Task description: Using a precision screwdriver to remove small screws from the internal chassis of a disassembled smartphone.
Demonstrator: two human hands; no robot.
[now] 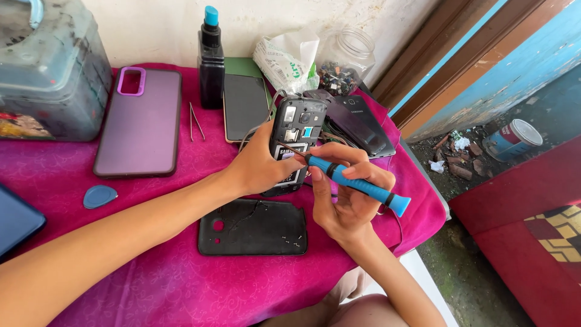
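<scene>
My left hand [257,165] grips a black phone [296,130] with its back removed, tilted up above the pink cloth. Its inner parts and camera face me. My right hand [345,194] holds a blue-handled screwdriver [357,183] like a pen. The metal tip touches the phone's inside near its middle. A black back cover [253,227] lies flat on the cloth just below both hands.
A pink cloth [169,278] covers the table. On it lie a purple-rimmed phone case [140,121], tweezers [195,121], a blue pick [99,195], a dark phone [244,106], another black phone [363,124], a dark bottle [211,60], a glass jar [346,60] and a grey box [48,72].
</scene>
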